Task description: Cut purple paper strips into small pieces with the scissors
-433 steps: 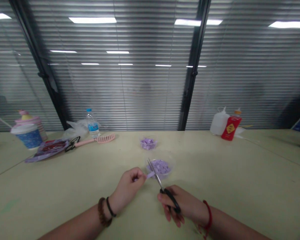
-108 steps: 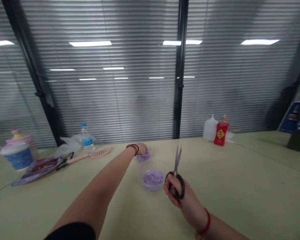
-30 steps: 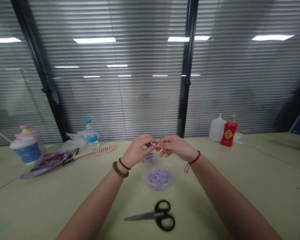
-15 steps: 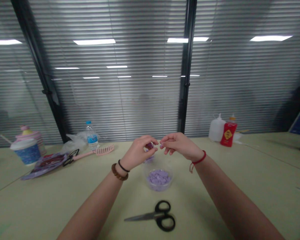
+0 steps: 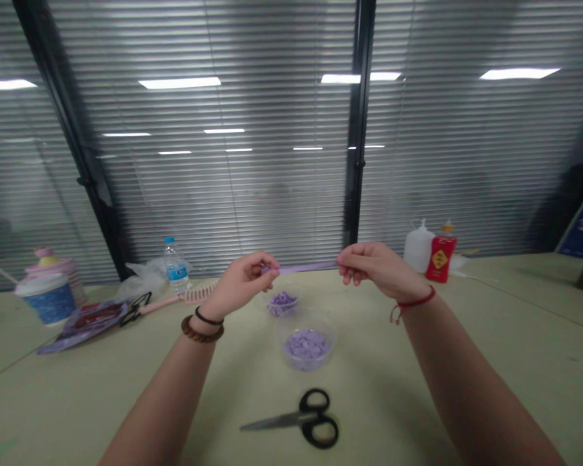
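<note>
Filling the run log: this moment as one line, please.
left hand: pinches strip end | right hand: pinches other end | strip: taut, off table | scissors: lying on table

Behind the left hand (image 5: pixel 243 281) sit a brown bead bracelet (image 5: pixel 201 334) and a thin black band (image 5: pixel 208 318); behind the right hand (image 5: pixel 375 266), a red string bracelet (image 5: pixel 414 301).

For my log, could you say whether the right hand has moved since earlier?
Yes. Pinching the purple strip, the right hand moved rightward, toward the red bottle.
</note>
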Demonstrator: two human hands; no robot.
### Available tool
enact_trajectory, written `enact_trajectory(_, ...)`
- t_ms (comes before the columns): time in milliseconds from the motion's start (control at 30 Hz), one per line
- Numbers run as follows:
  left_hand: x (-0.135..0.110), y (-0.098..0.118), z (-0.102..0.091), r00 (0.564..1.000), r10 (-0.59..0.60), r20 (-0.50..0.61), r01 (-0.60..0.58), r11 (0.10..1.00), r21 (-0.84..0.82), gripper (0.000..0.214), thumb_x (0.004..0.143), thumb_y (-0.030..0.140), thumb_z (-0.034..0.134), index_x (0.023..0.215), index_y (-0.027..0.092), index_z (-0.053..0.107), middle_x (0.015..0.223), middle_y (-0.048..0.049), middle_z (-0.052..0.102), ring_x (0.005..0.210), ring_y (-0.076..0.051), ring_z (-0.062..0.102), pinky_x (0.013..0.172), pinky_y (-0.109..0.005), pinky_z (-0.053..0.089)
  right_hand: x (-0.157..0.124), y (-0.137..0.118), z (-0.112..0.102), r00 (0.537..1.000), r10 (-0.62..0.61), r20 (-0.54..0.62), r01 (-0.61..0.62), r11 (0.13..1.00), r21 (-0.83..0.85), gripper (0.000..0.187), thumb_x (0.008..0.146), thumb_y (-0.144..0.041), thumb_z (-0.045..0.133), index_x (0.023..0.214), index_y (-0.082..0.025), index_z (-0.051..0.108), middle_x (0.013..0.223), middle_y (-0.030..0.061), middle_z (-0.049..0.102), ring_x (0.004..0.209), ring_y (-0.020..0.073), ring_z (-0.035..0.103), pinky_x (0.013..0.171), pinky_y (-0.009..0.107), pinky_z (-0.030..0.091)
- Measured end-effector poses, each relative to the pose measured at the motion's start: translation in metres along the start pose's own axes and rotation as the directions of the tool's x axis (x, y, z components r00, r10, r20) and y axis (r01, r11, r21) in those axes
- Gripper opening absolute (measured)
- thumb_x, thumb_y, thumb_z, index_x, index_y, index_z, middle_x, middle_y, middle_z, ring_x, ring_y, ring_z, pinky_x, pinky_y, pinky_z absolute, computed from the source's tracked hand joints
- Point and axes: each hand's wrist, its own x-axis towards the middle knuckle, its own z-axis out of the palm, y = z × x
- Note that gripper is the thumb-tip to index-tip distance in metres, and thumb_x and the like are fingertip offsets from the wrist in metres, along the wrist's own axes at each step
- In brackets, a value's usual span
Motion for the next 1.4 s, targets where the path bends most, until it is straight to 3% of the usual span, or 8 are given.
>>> enact_trajectory(200,-0.007,0.016,-0.018,0.993,-0.102,0.053,0.106,0.991,-0.080,0.014,0.075,0.028,0.057,0.079,0.015,0.053,0.058,0.0036,0.051,0.048,-0.007,0.048,0.046,-0.018,0.040,-0.006,-0.007,-0.002,0.999,-0.032,0.041,0.037,0.991,-0.130,0.018,0.069,-0.028,0.057,0.060,-0.012,0.057,0.054,0.0009,0.059,0.043,0.0057,0.052,0.041,0.015,0.040)
enact_trajectory(633,-0.030,0.037,-0.060,0.983,-0.166,0.083,0.162,0.985,0.055,0.013,0.072,0.029,0.061,0.075,0.017,0.057,0.051,0.0010,0.053,0.045,-0.010,0.049,0.042,-0.018,0.041,-0.020,-0.015,-0.013,0.994,-0.112,0.010,0.112,0.970,-0.214,0.020,0.070,-0.033,0.058,0.064,-0.014,0.057,0.055,0.0006,0.058,0.044,0.0068,0.051,0.042,0.017,0.040)
enact_trajectory(933,-0.046,0.045,-0.076,0.972,-0.227,0.051,0.219,0.966,0.136,0.013,0.066,0.029,0.066,0.072,0.018,0.060,0.053,-0.0005,0.055,0.045,-0.011,0.049,0.040,-0.017,0.040,-0.023,-0.016,-0.020,0.992,-0.127,-0.003,0.123,0.968,-0.219,0.024,0.069,-0.037,0.060,0.062,-0.014,0.058,0.055,0.0012,0.058,0.044,0.0068,0.049,0.042,0.017,0.039)
enact_trajectory(1167,-0.053,0.043,-0.093,0.984,-0.177,-0.024,0.179,0.964,0.197,0.011,0.065,0.029,0.066,0.067,0.019,0.062,0.060,-0.0012,0.058,0.049,-0.010,0.050,0.043,-0.016,0.041,-0.021,-0.014,-0.022,0.990,-0.140,-0.002,0.135,0.960,-0.244,0.022,0.069,-0.035,0.061,0.062,-0.015,0.057,0.054,0.0009,0.057,0.044,0.0066,0.049,0.041,0.016,0.037)
enact_trajectory(1300,-0.049,0.042,-0.088,0.986,-0.151,-0.073,0.166,0.936,0.311,0.015,0.070,0.034,0.061,0.072,0.019,0.062,0.063,-0.0013,0.059,0.053,-0.011,0.051,0.045,-0.016,0.040,-0.025,-0.018,-0.006,0.990,-0.099,0.102,0.127,0.938,-0.324,0.019,0.072,-0.033,0.059,0.065,-0.015,0.058,0.055,0.0013,0.059,0.047,0.0082,0.053,0.040,0.015,0.037)
enact_trajectory(1400,-0.040,0.046,-0.065,0.993,-0.120,0.017,0.104,0.920,0.379,0.018,0.075,0.036,0.055,0.075,0.020,0.063,0.066,-0.0015,0.060,0.057,-0.013,0.054,0.048,-0.017,0.042,-0.029,-0.020,0.014,0.981,-0.050,0.187,0.117,0.923,-0.366,0.016,0.072,-0.030,0.058,0.068,-0.015,0.059,0.055,0.0008,0.059,0.048,0.0087,0.055,0.040,0.014,0.037)
